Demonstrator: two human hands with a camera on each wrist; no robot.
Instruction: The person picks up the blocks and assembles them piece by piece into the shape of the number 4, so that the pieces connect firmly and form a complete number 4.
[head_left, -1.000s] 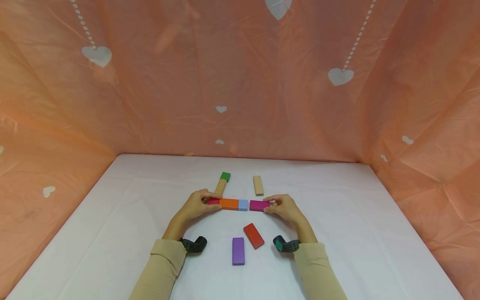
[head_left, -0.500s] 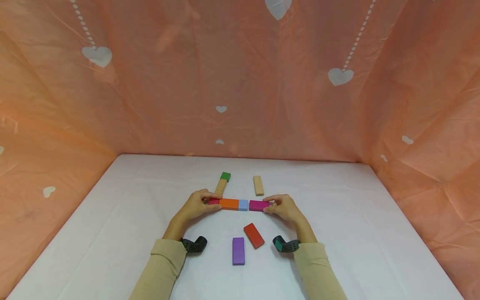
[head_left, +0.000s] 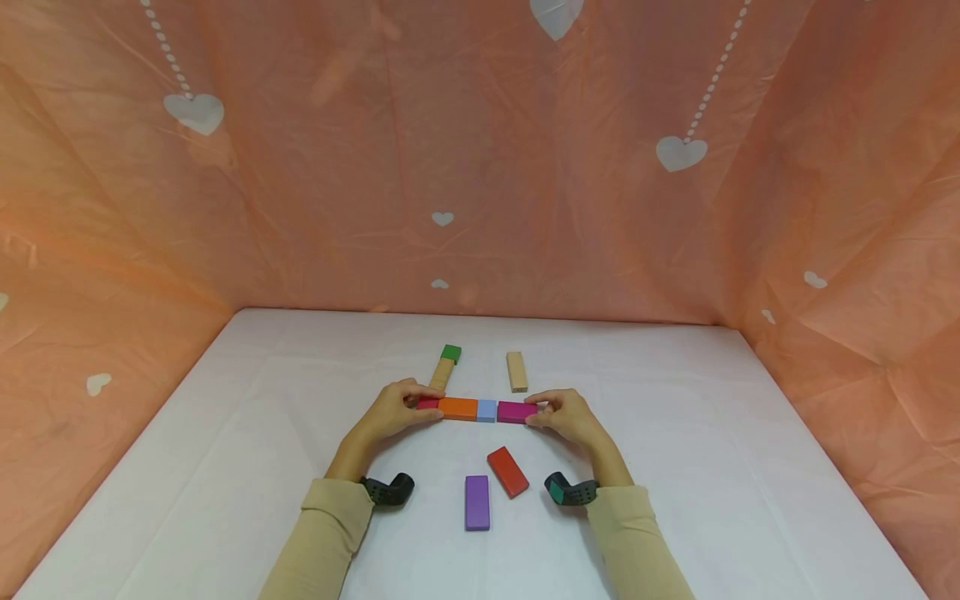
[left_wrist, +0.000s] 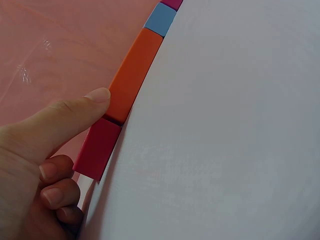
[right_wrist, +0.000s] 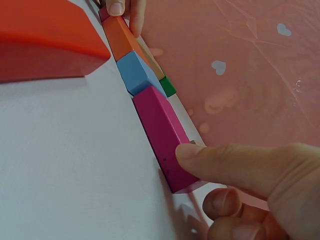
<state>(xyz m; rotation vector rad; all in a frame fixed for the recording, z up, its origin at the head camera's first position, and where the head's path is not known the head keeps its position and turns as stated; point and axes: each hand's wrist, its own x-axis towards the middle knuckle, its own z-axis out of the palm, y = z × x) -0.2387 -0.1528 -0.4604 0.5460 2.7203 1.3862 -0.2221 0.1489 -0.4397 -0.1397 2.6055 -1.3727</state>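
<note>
My left hand pinches the left end of an orange block between thumb and finger, right where it meets a crimson block. A light blue block lies against the orange block's right end. My right hand pinches the right end of a magenta block, with the thumb along its near side. Only a thin gap shows between the magenta and light blue blocks in the head view. These blocks form one row across the table.
Behind the row are a natural wood block with a green block at its far end, and another wood block. In front lie a tilted red block and a purple block. Orange sheeting surrounds the white table.
My right hand has slid the magenta block slightly left, narrowing its gap to the light blue block. The left hand stays in place, holding the orange block.
</note>
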